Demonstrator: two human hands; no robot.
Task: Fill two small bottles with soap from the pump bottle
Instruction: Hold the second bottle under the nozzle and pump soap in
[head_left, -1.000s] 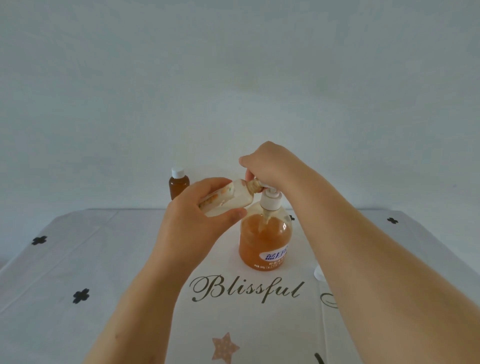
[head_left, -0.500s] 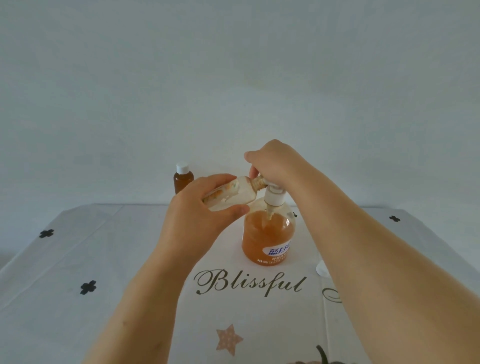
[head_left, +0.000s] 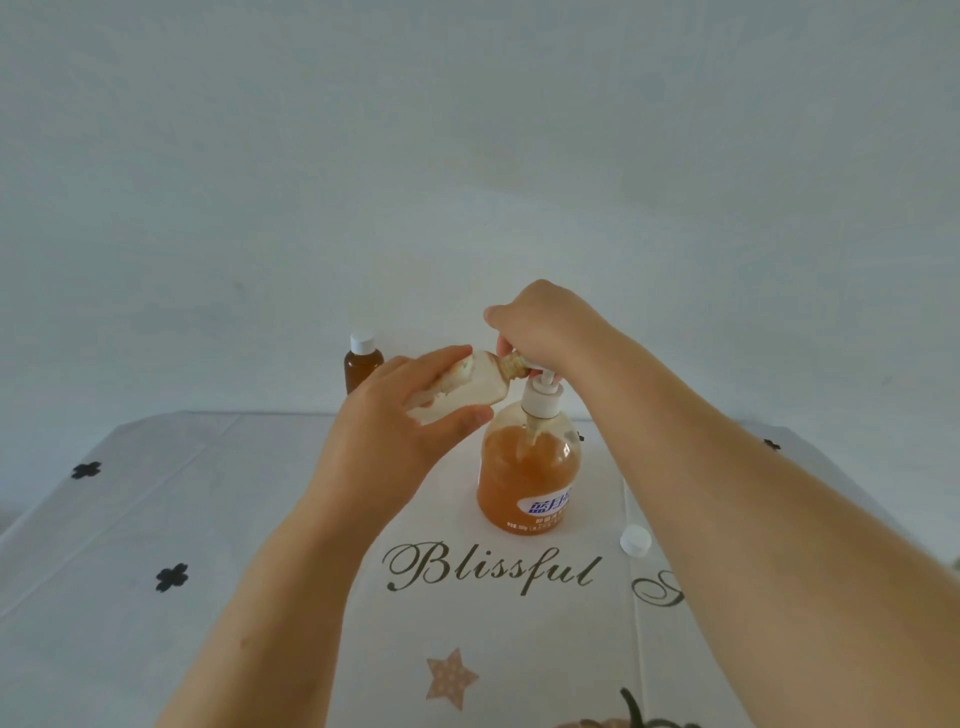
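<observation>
— Where is the bottle that is being filled?

— In the air. The left hand (head_left: 395, 431) holds the small clear plastic bottle (head_left: 470, 389), fingers over its upper side and thumb under it. The bottle lies tilted almost on its side, with its amber-tinted neck pointing right, up against the spout.

— The spout of what?

— The round clear plastic pump bottle (head_left: 524, 478), partly filled with orange soap. It stands upright on the white tablecloth (head_left: 208, 519), just behind the black word "Blissful". Its white pump head (head_left: 540, 397) sits just below the right hand.

— And that hand's grip?

— The right hand (head_left: 540, 332) is on top of the pump head, fingers curled down over it. The fingertips are hidden, so I cannot tell how they lie on the spout.

— Is there soap in the small bottle?

— Pale streaks cling to its inner wall. I cannot tell the level.

— The second small bottle?

— A small brown bottle with a white screw cap (head_left: 362, 366) stands upright at the far edge of the table, behind the left hand and apart from it.

— Anything else?

— A loose white round cap (head_left: 635, 540) lies on the cloth to the right of the pump bottle, beside the right forearm.
</observation>
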